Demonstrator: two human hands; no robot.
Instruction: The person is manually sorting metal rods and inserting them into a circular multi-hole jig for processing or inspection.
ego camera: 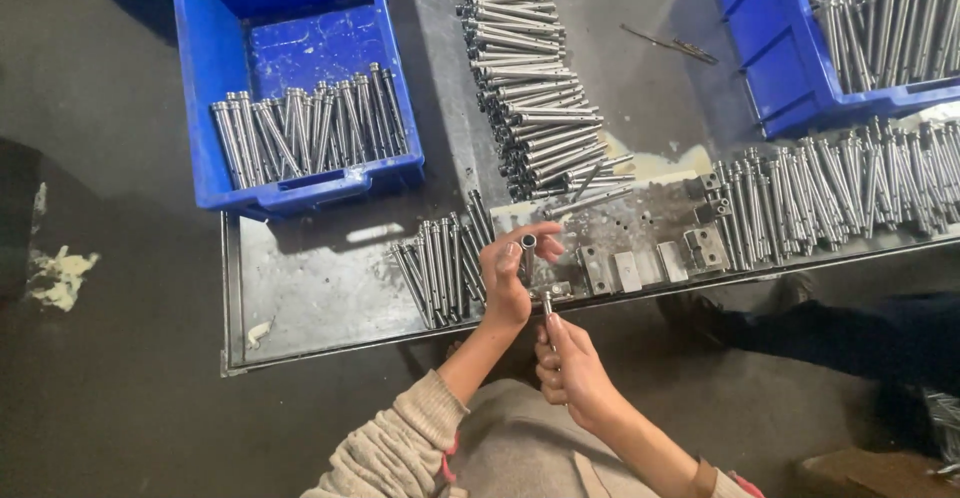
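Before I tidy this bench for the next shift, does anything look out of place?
A pale smear lies on the dark floor, left of the metal tray. A thin loose rod also lies askew, apart from the ordered rows of tubes.

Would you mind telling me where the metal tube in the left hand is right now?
In the head view, the metal tube is pinched upright in the left hand, low centre, above the tray's front edge, just right of a small row of rods.

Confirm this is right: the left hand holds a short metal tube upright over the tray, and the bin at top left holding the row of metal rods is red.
Not quite. The bin at top left is blue, not red, as the head view shows. The rest stands: the left hand holds a short metal tube upright over the tray, and the bin holds a row of metal rods.
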